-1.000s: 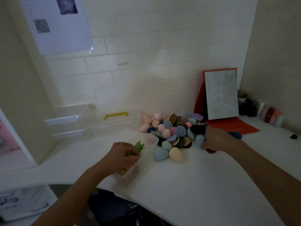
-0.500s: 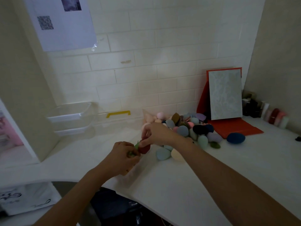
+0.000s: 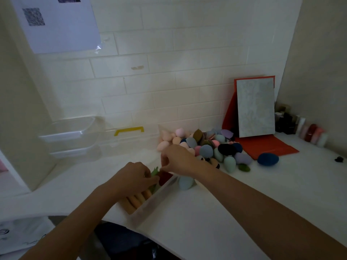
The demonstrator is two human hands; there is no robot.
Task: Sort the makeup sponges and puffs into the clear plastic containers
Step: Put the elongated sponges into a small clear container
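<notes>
Right of the pink, mint, blue and black sponge pile (image 3: 206, 150) sit a navy sponge (image 3: 268, 159) and a red stand (image 3: 266, 145) holding a perhaps marbled grey panel (image 3: 255, 107).

right near: bare counter (image 3: 244, 203), you pass freely | centre near: clear container (image 3: 150, 205) at the edge | centre far: sponge pile (image 3: 204, 147) blocks you | left far: stacked tubs (image 3: 69, 132), yellow-handled bin (image 3: 129, 130) fill the corner | right far: mirror stand (image 3: 255, 107), bottles (image 3: 308, 132), loose blue sponge (image 3: 268, 159)
</notes>
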